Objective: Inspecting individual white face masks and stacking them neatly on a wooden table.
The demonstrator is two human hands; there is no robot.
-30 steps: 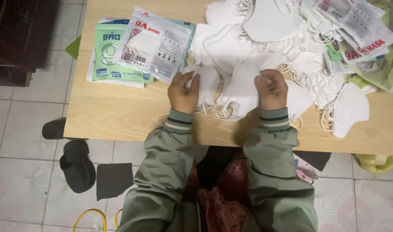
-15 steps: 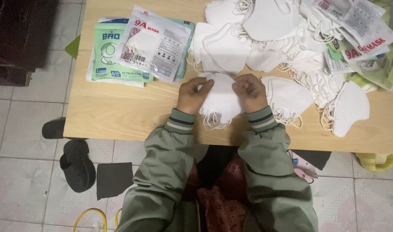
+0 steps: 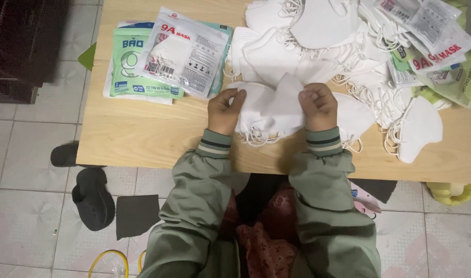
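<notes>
Fingers of left hand (image 3: 224, 110) and right hand (image 3: 319, 105) pinched tight on white mask stack (image 3: 269, 108).

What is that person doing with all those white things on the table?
The person is holding a small stack of white face masks over the wooden table, with the left hand and the right hand pinching its two ends. A big pile of loose masks lies behind, and flat mask packets lie to the left.
</notes>
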